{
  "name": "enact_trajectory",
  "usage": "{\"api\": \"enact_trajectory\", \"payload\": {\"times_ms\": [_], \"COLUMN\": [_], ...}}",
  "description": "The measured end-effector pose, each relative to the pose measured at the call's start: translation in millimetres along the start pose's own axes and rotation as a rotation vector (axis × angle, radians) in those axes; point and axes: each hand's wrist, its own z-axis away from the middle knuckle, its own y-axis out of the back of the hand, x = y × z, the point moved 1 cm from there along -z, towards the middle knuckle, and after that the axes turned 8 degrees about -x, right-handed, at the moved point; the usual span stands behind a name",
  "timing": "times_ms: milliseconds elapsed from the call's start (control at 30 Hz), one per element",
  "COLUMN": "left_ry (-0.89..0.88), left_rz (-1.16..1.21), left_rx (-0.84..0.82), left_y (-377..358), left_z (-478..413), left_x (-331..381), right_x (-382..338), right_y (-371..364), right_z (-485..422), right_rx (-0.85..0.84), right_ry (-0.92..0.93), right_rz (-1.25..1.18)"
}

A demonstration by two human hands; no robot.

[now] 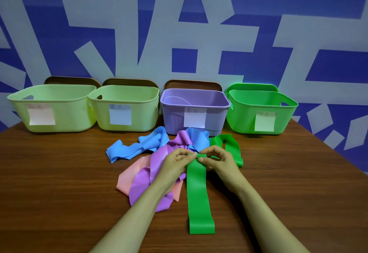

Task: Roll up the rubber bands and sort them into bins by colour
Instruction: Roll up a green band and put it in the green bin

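Note:
A wide green band (199,197) lies flat on the wooden table (59,173), running from near the front edge up to my hands. My left hand (177,163) and my right hand (217,161) both pinch its far end, where a small fold is turned over. Under my left wrist lie a purple band (147,181) and a pink band (129,179). A blue band (137,147) is crumpled behind them. A second green band (229,143) lies behind my right hand.
Four bins with paper labels stand in a row along the blue-and-white wall: two pale yellow-green bins (65,123) (139,125), a purple bin (173,117) and a green bin (245,121). Bare table extends left and right of the bands.

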Motion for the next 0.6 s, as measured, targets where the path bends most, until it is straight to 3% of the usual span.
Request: {"api": "enact_trajectory", "payload": {"times_ms": [600], "left_ry": [-0.046], "left_rz": [-0.101], "left_rx": [-0.003], "left_y": [5.3], "left_z": [1.2], "left_x": [-1.5], "right_x": [6.5], "right_y": [-0.9], "right_z": [-4.6], "right_rx": [-0.013], "right_ry": [-0.048], "right_rz": [-0.004]}}
